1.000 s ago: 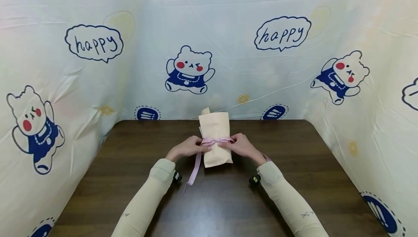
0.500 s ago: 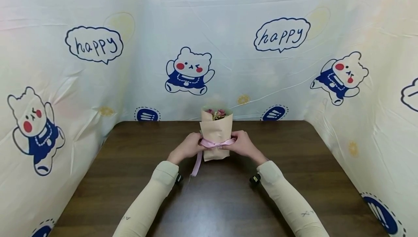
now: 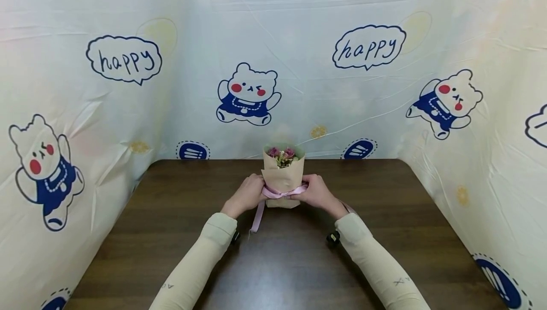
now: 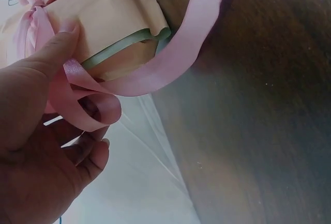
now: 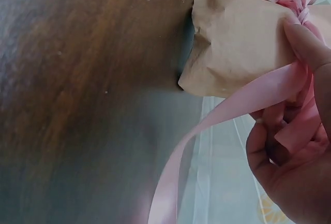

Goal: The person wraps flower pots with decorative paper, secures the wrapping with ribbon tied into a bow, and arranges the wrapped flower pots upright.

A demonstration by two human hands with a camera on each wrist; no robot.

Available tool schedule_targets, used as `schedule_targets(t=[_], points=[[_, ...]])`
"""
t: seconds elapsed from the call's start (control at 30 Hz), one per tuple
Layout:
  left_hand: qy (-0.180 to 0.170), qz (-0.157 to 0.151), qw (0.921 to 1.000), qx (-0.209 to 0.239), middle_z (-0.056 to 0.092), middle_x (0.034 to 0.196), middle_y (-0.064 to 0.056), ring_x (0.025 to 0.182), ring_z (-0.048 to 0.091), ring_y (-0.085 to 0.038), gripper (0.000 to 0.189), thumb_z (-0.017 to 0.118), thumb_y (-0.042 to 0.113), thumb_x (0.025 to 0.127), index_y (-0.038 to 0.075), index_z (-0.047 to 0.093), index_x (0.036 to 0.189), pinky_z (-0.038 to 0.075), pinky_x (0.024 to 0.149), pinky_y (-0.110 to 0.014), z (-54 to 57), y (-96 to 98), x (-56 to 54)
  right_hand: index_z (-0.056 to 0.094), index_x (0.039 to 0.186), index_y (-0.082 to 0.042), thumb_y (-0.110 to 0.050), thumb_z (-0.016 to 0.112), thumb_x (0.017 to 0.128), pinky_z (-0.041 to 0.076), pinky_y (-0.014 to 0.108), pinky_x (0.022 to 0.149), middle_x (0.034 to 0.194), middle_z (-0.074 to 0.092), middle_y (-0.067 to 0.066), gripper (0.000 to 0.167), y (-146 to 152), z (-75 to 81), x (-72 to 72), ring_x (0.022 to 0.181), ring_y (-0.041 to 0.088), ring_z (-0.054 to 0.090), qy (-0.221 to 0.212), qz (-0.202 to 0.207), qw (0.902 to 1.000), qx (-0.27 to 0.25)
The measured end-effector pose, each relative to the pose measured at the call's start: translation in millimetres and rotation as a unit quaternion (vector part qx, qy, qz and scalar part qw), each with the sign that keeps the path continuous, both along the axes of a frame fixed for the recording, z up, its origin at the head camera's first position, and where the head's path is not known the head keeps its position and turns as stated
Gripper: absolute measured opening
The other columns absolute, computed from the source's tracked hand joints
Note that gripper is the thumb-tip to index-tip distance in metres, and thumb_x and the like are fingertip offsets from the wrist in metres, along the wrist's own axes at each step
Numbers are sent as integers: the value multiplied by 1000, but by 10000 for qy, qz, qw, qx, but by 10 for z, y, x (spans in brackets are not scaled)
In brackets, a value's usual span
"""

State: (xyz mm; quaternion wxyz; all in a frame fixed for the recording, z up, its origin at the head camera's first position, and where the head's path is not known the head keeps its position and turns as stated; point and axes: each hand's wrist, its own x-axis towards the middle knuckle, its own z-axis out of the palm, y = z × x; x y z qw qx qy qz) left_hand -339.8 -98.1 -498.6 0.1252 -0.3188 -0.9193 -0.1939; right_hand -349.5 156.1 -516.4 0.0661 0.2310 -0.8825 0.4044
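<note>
A small bouquet (image 3: 284,177) wrapped in tan paper stands tilted near the table's far edge, its purplish-pink flowers (image 3: 282,156) showing at the top. A pink ribbon (image 3: 275,193) is tied round its waist with a knot in front. My left hand (image 3: 246,195) grips the bouquet's left side, thumb on the front, fingers curled behind among ribbon loops. On the other side my right hand (image 3: 319,191) holds it likewise, its thumb (image 5: 305,38) against the knot. One ribbon tail (image 4: 178,61) hangs by the left hand; another tail (image 5: 227,110) trails below the right hand.
The dark wooden table (image 3: 273,262) spreads out in front of the bouquet. Behind and at both sides hangs a pale curtain (image 3: 299,25) printed with bears and "happy" bubbles. A small black device (image 3: 333,238) sits at the right wrist.
Both hands have tipped the bouquet so that its top turns toward the camera and the flowers come into view. Its base has moved slightly away, and the left ribbon tail has risen a little.
</note>
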Motion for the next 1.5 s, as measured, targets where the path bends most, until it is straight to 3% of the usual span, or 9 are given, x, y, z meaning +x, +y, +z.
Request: schedule_targets(t=[0.17, 0.4, 0.63, 0.87, 1.07, 1.37, 1.5], points=[[-354, 128, 9993, -79, 69, 84, -11, 85, 64, -32, 22, 78, 22, 91, 5, 67, 82, 52, 84, -49, -11, -2, 6, 76, 95, -7, -37, 95, 70, 53, 25, 62, 83, 74, 1, 44, 0, -3, 19, 66, 7, 60, -179, 68, 9997, 124], [-851, 89, 9962, -156, 59, 67, -2, 63, 53, -18, 26, 75, 21, 93, 9, 62, 74, 47, 62, -35, -35, 8, -2, 75, 96, -8, -40, 92, 74, 54, 25, 61, 81, 73, 0, 43, 15, -9, 37, 63, 9, 60, -403, 315, 9983, 275], [-895, 188, 9957, -143, 57, 65, -3, 59, 49, -15, 29, 77, 21, 91, 8, 60, 71, 46, 59, -34, -80, 13, -4, 75, 95, -6, -35, 91, 76, 54, 25, 62, 81, 74, 1, 38, 12, -41, 17, 63, 6, 62, -351, 487, 9978, 292], [-869, 251, 9959, -3, 57, 62, -2, 57, 48, -14, 28, 76, 10, 86, 9, 58, 66, 44, 57, -32, -123, 32, 4, 75, 94, -8, -33, 92, 74, 55, 26, 63, 83, 75, 1, 37, 2, -75, 25, 65, 7, 62, -393, 267, 9980, 413], [-584, 326, 9977, 88, 64, 66, -8, 61, 60, -20, 26, 77, 4, 82, 9, 57, 65, 50, 59, -37, -121, 29, 59, 76, 91, -7, -29, 95, 70, 55, 26, 64, 82, 75, 1, 36, -28, -124, 19, 69, 6, 62, -250, 169, 9987, 409], [-849, 362, 9957, 114, 66, 69, -7, 62, 60, -19, 19, 80, 15, 87, 7, 67, 75, 49, 59, -35, -158, 33, 47, 75, 93, -6, -28, 94, 71, 55, 27, 65, 83, 74, 2, 37, -34, -95, 16, 68, 8, 62, -345, 194, 9983, 422], [-1209, 366, 9920, 52, 70, 77, -4, 67, 62, -15, 20, 83, 26, 87, 8, 75, 90, 52, 63, -33, -205, 3, 30, 73, 100, -6, -31, 92, 73, 54, 28, 64, 87, 74, 3, 42, -21, -72, 30, 69, 9, 60, -515, 346, 9966, 550]])
